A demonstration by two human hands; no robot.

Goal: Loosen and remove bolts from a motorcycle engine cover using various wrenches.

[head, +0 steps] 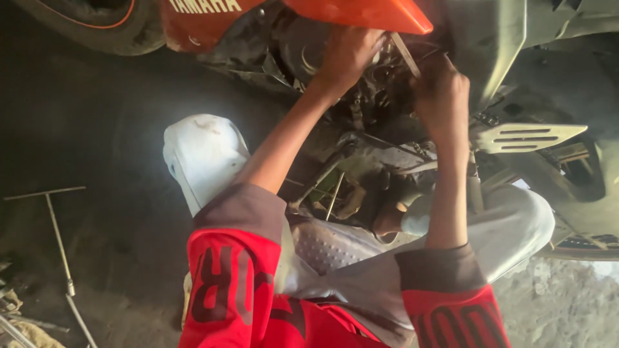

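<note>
I squat beside an orange motorcycle [361, 14], both arms reaching up into its dark engine area [377, 90]. My left hand [348, 55] presses against the engine parts just under the orange fairing; I cannot tell whether it holds anything. My right hand [442, 93] is closed around a flat metal spanner [405, 55] that sticks up toward the fairing's edge. My knees in light trousers [203, 154] frame the work.
A silver footrest plate [525, 136] juts out at the right. A T-handle wrench [58, 235] lies on the dirt floor at the left. The front tyre [97, 26] is at the top left. Scrap bits sit in the bottom-left corner.
</note>
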